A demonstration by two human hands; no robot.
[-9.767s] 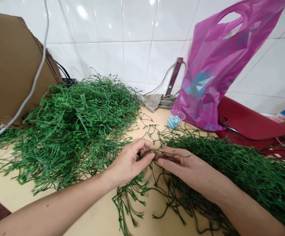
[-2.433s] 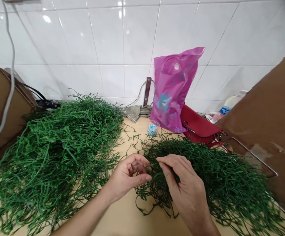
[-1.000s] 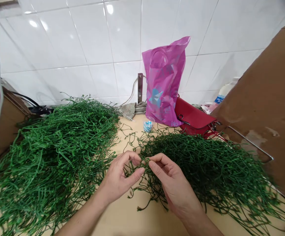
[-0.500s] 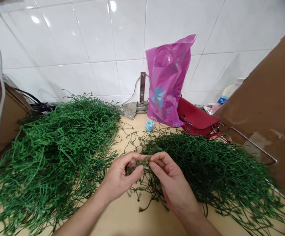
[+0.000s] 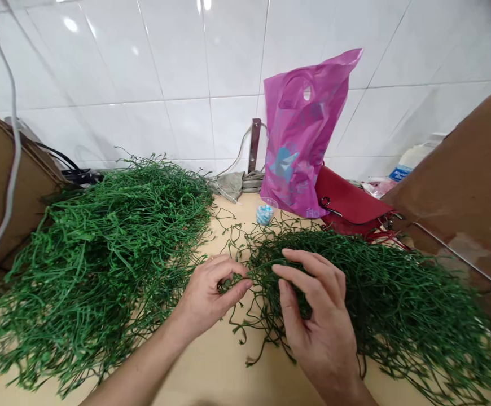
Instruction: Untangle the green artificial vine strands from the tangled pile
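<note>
Two large heaps of green artificial vine strands lie on the beige counter, one on the left [image 5: 101, 265] and one on the right [image 5: 381, 293]. My left hand [image 5: 211, 296] pinches thin strands at the inner edge of the right heap between thumb and fingers. My right hand [image 5: 317, 316] rests on that same heap, its fingers spread over the tangle. The strand ends inside my left hand's grip are hidden by the fingers.
A pink plastic bag [image 5: 300, 135] and a red handbag [image 5: 351, 203] stand at the back against white tiles. A small cup of blue and white bits [image 5: 264, 214] sits by the bag. Brown cardboard sheets [image 5: 461, 225] [image 5: 4, 186] rise at both sides. A grey cable [image 5: 12, 135] hangs at left.
My right hand has left the pinch beside my left hand, moved right and opened over the heap. My view has shifted slightly.
</note>
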